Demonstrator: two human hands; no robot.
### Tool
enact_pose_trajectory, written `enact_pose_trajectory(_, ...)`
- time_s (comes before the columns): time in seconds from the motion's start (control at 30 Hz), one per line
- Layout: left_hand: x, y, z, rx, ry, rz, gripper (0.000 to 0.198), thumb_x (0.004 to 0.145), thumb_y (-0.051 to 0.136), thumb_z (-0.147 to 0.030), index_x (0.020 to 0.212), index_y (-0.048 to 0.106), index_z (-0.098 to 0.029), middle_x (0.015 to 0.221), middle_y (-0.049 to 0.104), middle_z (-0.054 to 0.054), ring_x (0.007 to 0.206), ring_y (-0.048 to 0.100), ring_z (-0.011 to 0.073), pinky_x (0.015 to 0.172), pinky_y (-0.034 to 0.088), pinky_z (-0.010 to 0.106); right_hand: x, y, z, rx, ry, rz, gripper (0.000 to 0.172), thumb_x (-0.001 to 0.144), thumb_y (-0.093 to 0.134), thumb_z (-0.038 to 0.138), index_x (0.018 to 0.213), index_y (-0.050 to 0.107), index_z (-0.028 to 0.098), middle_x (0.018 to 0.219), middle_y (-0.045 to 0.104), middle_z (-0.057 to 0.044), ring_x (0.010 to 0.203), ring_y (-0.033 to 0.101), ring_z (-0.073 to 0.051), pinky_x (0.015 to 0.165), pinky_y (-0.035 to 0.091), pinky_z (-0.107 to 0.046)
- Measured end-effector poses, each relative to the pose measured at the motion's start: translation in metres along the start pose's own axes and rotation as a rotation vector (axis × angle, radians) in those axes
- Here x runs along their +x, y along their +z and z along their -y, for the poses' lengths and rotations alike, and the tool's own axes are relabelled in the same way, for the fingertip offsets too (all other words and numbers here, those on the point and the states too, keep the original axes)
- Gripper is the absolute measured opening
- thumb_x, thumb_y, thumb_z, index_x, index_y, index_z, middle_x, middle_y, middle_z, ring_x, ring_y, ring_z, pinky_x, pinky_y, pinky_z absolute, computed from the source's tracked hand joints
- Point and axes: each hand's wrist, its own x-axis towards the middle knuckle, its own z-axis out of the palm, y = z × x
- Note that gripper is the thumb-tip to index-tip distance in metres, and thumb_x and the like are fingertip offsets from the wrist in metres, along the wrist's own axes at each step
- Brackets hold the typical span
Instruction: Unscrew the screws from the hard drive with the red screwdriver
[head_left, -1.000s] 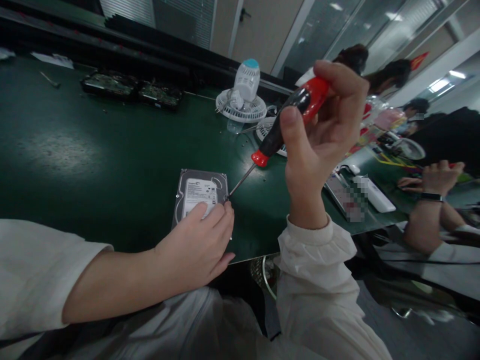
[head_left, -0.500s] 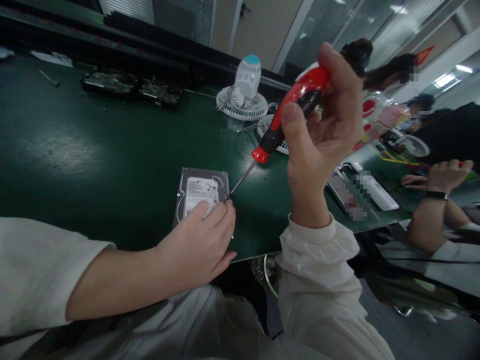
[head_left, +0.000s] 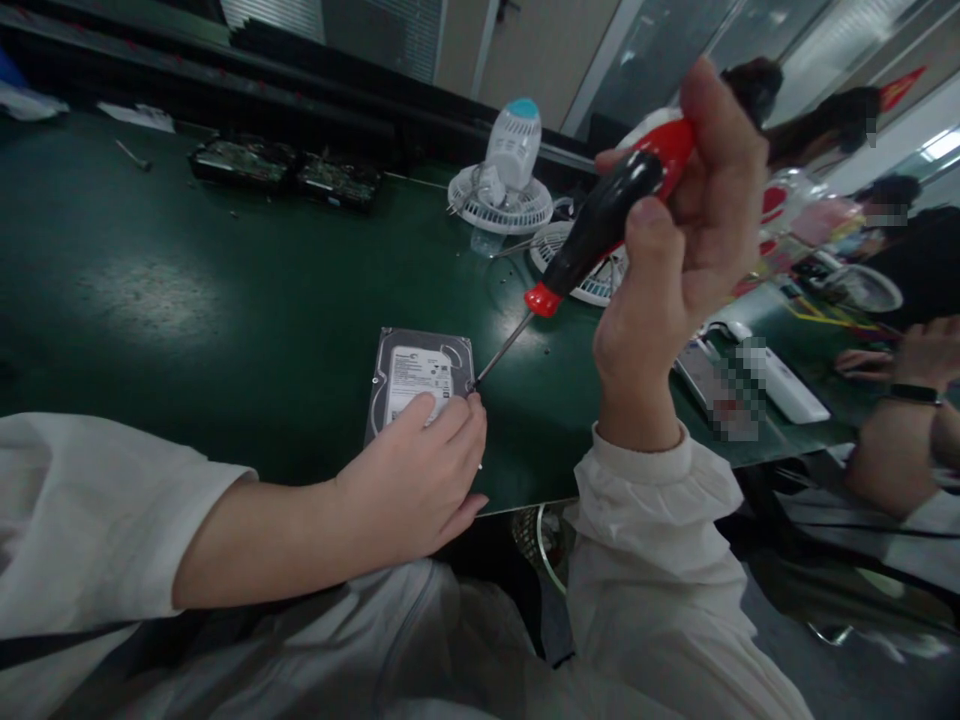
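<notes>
A hard drive with a white label lies on the green table near its front edge. Across its lower part rests my left hand, fingers wrapped over it and fingertips at its right edge. My right hand is closed round the red and black handle of a screwdriver, high above the table. The shaft slants down to the left, and its tip is at the drive's right edge, beside my left fingertips. My left hand hides the drive's lower part.
Two opened drives lie at the back left. A white fan stands behind, with a round white grille near it. A phone-like object lies right. Another person's hands are at the far right.
The view has shifted, so the table and drive appear slightly further right. The screwdriver handle has turned in my right hand, showing more black. My left hand keeps its place on the drive.
</notes>
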Motion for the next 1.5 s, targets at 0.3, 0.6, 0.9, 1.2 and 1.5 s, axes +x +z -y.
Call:
enact_pose_trajectory(0.3, 0.000, 0.001, 0.001, 0.000, 0.004, -0.017, 0.063, 0.101, 0.038, -0.042, 0.134, 0.062, 0.006, 0.134, 0.065, 0.026, 0.108, 0.059, 0.0326, 0.082, 0.039, 0.043, -0.002, 0.002, 0.011, -0.133, 0.016, -0.051, 0.045, 0.085, 0.070, 0.048, 0.128, 0.063, 0.036, 0.130, 0.063, 0.001, 0.115, 0.064, -0.017, 0.085, 0.059, -0.030)
enact_pose_trajectory(0.6, 0.001, 0.000, 0.000, 0.026, 0.011, 0.004, 0.063, 0.102, 0.037, -0.043, 0.134, 0.063, 0.005, 0.135, 0.065, 0.026, 0.106, 0.060, 0.0321, 0.082, 0.039, 0.042, -0.001, 0.003, 0.005, -0.020, -0.007, -0.060, 0.038, 0.091, 0.061, 0.045, 0.126, 0.064, 0.030, 0.121, 0.066, -0.001, 0.104, 0.068, -0.015, 0.091, 0.058, -0.034)
enact_pose_trajectory(0.9, 0.000, 0.001, -0.001, 0.026, 0.007, -0.008, 0.062, 0.101, 0.038, -0.043, 0.133, 0.064, 0.004, 0.135, 0.065, 0.025, 0.107, 0.060, 0.0322, 0.082, 0.039, 0.042, -0.005, 0.003, 0.002, -0.083, -0.007, -0.082, 0.045, 0.093, 0.055, 0.051, 0.135, 0.055, 0.034, 0.139, 0.058, 0.001, 0.108, 0.066, -0.014, 0.095, 0.058, -0.034)
enact_pose_trajectory(1.2, -0.001, -0.001, 0.000, 0.018, 0.006, -0.005, 0.062, 0.101, 0.038, -0.042, 0.132, 0.064, 0.005, 0.134, 0.065, 0.026, 0.107, 0.060, 0.0329, 0.083, 0.040, 0.043, -0.005, 0.005, 0.008, -0.117, 0.030, -0.095, 0.046, 0.083, 0.071, 0.043, 0.123, 0.058, 0.026, 0.117, 0.056, -0.003, 0.099, 0.062, -0.010, 0.082, 0.056, -0.025)
enact_pose_trajectory(1.5, -0.001, 0.000, -0.001, 0.021, 0.002, -0.010, 0.061, 0.101, 0.039, -0.043, 0.132, 0.065, 0.004, 0.134, 0.066, 0.025, 0.107, 0.059, 0.0326, 0.083, 0.039, 0.043, -0.006, 0.003, 0.002, -0.064, 0.022, -0.031, 0.048, 0.087, 0.066, 0.044, 0.131, 0.058, 0.029, 0.132, 0.059, -0.004, 0.112, 0.067, -0.018, 0.097, 0.059, -0.035)
